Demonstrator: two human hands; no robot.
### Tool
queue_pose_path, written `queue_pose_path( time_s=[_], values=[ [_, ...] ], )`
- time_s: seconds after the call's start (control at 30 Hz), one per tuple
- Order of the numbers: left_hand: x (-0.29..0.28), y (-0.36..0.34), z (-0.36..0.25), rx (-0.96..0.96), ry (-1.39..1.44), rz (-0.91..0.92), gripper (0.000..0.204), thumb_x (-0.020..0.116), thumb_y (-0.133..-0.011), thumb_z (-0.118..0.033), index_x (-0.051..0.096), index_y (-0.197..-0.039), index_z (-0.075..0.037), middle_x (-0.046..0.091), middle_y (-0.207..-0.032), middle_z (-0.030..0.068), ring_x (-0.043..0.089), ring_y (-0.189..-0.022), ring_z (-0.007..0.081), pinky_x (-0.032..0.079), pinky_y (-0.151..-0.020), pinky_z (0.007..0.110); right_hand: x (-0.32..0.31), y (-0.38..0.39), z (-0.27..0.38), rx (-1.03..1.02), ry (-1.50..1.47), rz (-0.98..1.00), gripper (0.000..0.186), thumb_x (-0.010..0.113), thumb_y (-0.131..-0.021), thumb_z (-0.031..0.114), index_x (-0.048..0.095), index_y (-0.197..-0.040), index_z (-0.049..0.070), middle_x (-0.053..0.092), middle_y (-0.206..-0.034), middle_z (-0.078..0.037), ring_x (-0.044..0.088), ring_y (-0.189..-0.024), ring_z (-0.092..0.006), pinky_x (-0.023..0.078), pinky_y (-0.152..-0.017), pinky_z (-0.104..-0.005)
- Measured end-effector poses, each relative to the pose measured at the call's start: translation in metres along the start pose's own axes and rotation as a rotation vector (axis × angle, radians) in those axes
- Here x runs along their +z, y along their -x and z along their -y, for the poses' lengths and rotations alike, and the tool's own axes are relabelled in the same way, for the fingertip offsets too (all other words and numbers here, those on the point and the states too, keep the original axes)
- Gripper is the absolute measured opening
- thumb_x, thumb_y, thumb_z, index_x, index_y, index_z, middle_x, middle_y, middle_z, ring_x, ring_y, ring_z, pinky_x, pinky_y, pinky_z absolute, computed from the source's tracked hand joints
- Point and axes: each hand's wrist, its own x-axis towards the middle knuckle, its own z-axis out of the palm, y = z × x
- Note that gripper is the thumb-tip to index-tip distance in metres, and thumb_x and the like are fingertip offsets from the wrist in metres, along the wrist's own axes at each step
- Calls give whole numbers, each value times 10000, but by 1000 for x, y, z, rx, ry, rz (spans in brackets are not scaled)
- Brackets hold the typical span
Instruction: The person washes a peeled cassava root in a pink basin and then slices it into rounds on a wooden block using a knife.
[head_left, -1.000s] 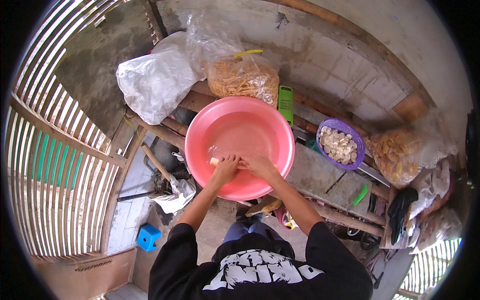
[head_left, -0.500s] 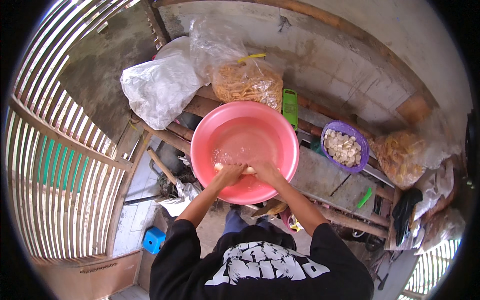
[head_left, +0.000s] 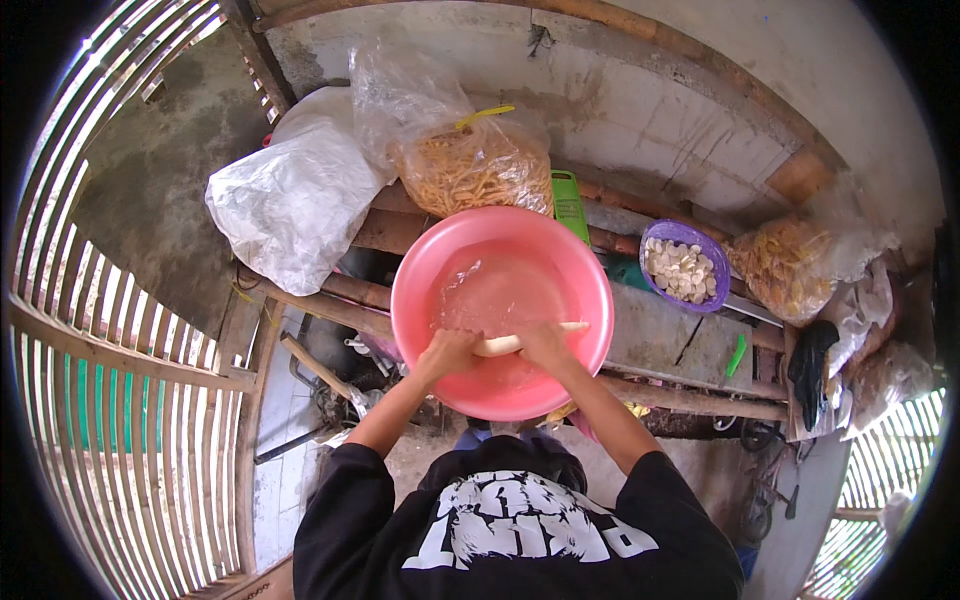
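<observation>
A pink plastic basin with water in it sits in front of me on a plank bench. Inside it, a long, pale, peeled root lies crosswise, gripped by both hands. My left hand has its fingers closed round the left part of the root. My right hand grips it farther right, with a narrower end sticking out beyond the fingers. Just behind the basin stand a clear bag of orange fried sticks and a green plastic slicer.
Right of the basin are a purple basket of pale round slices, a green-handled tool, a bag of yellowish pieces and a black bag. A white sack lies back left, above a long wooden handle. Slatted walls flank both sides.
The root has shifted rightward in my grip: its left end showed past my left hand earlier, and now an end shows beyond my right hand. The whole view has shifted slightly.
</observation>
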Motion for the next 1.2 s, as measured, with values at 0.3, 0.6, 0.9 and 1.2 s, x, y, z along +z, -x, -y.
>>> queue_pose_path(
  time_s=[0.3, 0.6, 0.9, 1.2],
  values=[
    [5, -4, -15, 119, 20, -23, 269, 634, -602, -219, 575, -815, -66, 599, -738, 130, 591, -707, 294, 458, -607, 409, -6, 3, 28, -14, 4, -8, 245, 666, -582, 154, 613, -817, 106, 606, -690, -116, 591, -670, -291, 449, -611, -418],
    [3, -1, 9, 106, 2, 34, 238, 633, -586, -177, 591, -798, -77, 606, -743, 131, 594, -725, 291, 463, -617, 408, -7, 18, 5, 141, 53, 62, 187, 648, -599, 138, 632, -784, 117, 611, -698, -122, 596, -666, -292, 457, -600, -413],
    [-3, 1, 12, 34, 43, 126, 265, 615, -613, -172, 572, -845, -51, 597, -768, 163, 588, -734, 307, 460, -641, 417, -16, 31, -6, 210, 28, 164, 301, 628, -638, 150, 588, -936, 141, 605, -843, -99, 560, -846, -279, 413, -727, -423],
    [-5, 1, 1, 56, 112, 103, 276, 611, -629, -169, 561, -875, -56, 596, -776, 167, 583, -727, 323, 450, -633, 425, -3, 18, 12, 54, 7, 21, 231, 618, -647, 125, 576, -872, 103, 594, -852, -73, 541, -860, -264, 379, -791, -418]
  ],
)
